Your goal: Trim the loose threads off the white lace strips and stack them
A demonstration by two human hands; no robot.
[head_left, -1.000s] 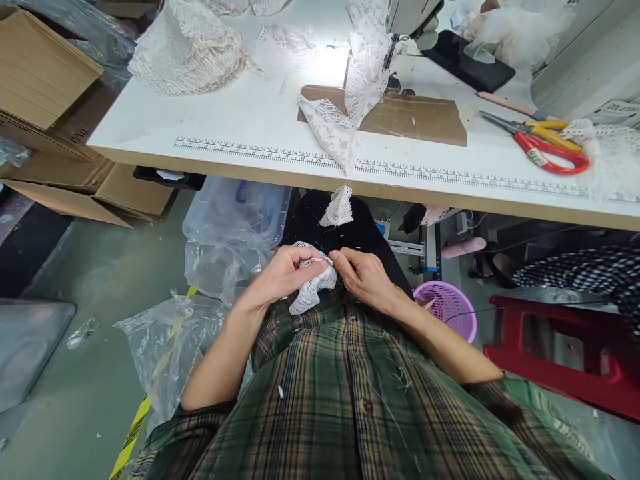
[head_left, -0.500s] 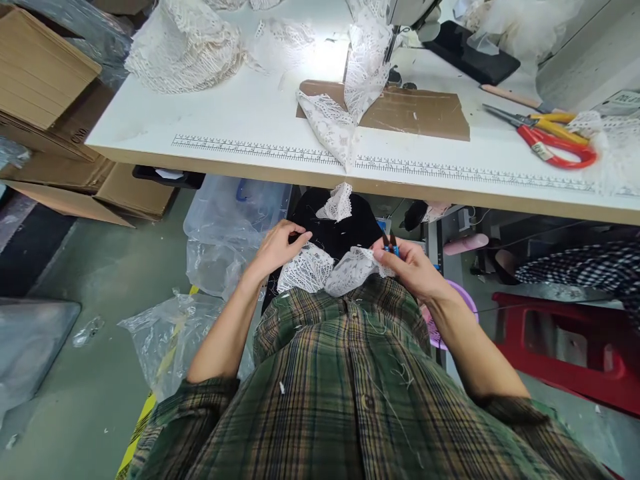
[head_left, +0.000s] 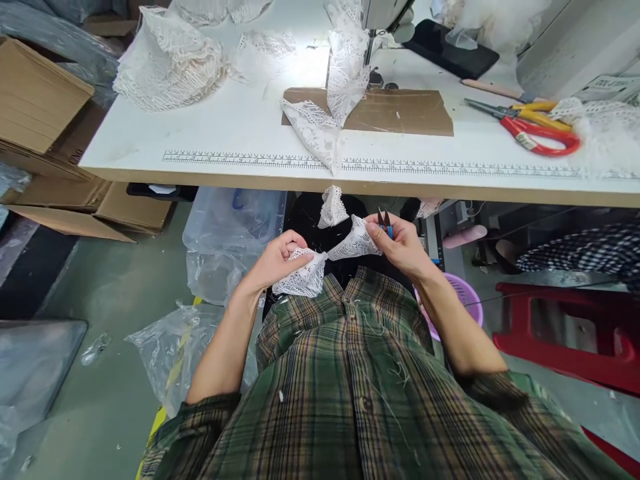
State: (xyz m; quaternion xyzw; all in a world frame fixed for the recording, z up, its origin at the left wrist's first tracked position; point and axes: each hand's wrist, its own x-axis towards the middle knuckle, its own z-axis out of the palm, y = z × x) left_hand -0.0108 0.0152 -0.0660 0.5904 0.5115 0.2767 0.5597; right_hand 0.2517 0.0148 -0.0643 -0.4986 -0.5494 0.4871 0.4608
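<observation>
My left hand [head_left: 281, 261] pinches a white lace piece [head_left: 306, 277] by its upper edge, above my lap. A second lace piece [head_left: 354, 241] is stretched up to my right hand [head_left: 397, 241], gripped between thumb and fingers. The two pieces meet at a narrow point between my hands. Blue-handled thread snips [head_left: 385, 225] also sit in my right hand, their dark blades pointing up and slightly apart. Just beyond, a small lace end [head_left: 333, 207] hangs below the table edge, near a longer lace strip [head_left: 345, 87] that runs up to the sewing machine [head_left: 373, 27].
The white table [head_left: 200, 133] has a printed ruler along its front. On it lie a lace heap [head_left: 170, 67], a brown cardboard strip [head_left: 400, 112], red-handled scissors [head_left: 543, 137] and a black phone-like slab [head_left: 450, 50]. Cardboard boxes [head_left: 45, 100] stand left; a red stool [head_left: 565, 327] and purple basket [head_left: 463, 300] are right.
My left hand has closed on the left lace piece. My right hand has risen, drawing its lace up and tauter between both hands. The view has shifted slightly.
</observation>
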